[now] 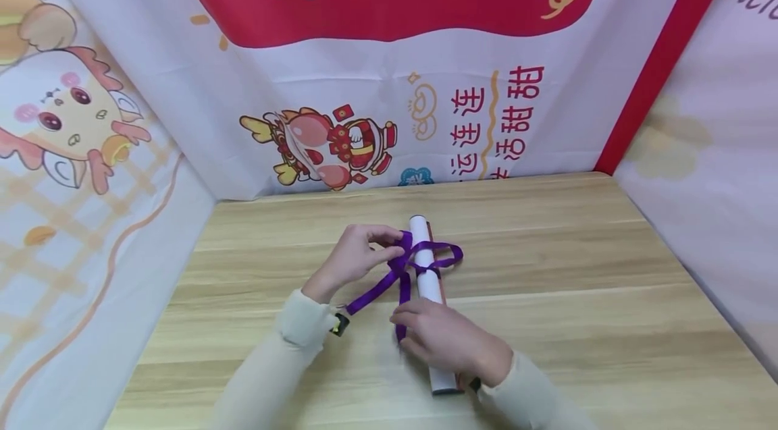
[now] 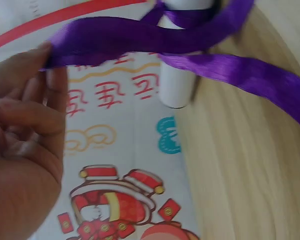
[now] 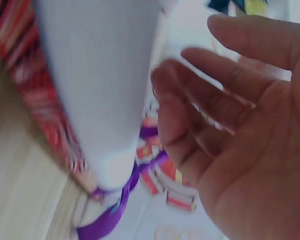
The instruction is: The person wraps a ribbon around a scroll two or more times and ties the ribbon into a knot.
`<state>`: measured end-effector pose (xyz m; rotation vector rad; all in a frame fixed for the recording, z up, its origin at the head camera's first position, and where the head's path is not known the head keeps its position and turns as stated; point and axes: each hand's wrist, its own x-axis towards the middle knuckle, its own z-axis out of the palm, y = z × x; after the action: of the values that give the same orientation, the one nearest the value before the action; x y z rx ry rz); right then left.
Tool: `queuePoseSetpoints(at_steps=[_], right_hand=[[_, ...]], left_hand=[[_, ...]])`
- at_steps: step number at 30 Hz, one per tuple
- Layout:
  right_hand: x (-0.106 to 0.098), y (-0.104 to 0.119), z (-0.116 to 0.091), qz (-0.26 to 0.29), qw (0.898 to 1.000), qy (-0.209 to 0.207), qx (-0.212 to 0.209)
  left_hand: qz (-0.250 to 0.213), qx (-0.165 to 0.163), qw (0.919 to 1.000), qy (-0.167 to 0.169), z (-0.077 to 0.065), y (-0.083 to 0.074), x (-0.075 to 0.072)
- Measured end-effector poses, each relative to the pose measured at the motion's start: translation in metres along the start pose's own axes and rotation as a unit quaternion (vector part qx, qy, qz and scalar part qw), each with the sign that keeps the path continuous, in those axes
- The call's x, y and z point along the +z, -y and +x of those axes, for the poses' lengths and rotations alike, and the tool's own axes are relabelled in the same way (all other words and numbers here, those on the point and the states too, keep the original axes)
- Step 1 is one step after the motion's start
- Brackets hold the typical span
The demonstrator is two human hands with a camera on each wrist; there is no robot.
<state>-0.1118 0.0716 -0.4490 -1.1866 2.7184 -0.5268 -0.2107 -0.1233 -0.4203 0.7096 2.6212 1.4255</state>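
Note:
A white rolled tube (image 1: 431, 288) lies lengthwise on the table, with a red patterned strip (image 3: 40, 100) along its side. Purple ribbon (image 1: 372, 293) wraps the tube's upper half. One ribbon loop reaches out to the right, and two loose tails trail to the left and downward. My left hand (image 1: 352, 258) pinches a ribbon loop between thumb and fingers, left of the tube; the left wrist view shows this ribbon (image 2: 110, 36) stretched across the tube. Beside the tube's lower half, my right hand (image 1: 450, 335) hovers near a ribbon tail, its fingers loosely bent around nothing in the right wrist view.
The wood-grain table (image 1: 577, 322) extends on both sides of the tube. A printed red and white banner (image 1: 377, 65) hangs along its back edge. Printed cloths hang at left (image 1: 91, 227) and right (image 1: 705, 146). A dark band (image 1: 340, 324) is on the left wrist.

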Motion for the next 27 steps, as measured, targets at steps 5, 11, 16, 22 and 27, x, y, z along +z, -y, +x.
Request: queuePoseSetpoints(at_steps=[5, 11, 16, 22, 27], right_hand=[[0.020, 0.016, 0.019, -0.114, 0.993, 0.007, -0.028], [0.033, 0.027, 0.035, -0.113, 0.992, 0.051, 0.011], [0.035, 0.024, 0.042, -0.120, 0.989, 0.073, 0.040], [0.033, 0.019, 0.036, -0.134, 0.987, 0.083, 0.039], [0.028, 0.016, 0.028, -0.110, 0.991, 0.075, 0.010]], left_hand=[[-0.027, 0.001, 0.9994, 0.023, 0.006, 0.003, -0.010], [-0.022, 0.008, 0.9988, 0.043, 0.013, -0.002, -0.016], [-0.026, 0.015, 0.9982, 0.052, 0.014, 0.001, -0.019], [-0.044, 0.005, 0.9975, 0.055, 0.013, 0.008, -0.019], [-0.053, 0.003, 0.9975, 0.046, 0.012, 0.013, -0.017]])
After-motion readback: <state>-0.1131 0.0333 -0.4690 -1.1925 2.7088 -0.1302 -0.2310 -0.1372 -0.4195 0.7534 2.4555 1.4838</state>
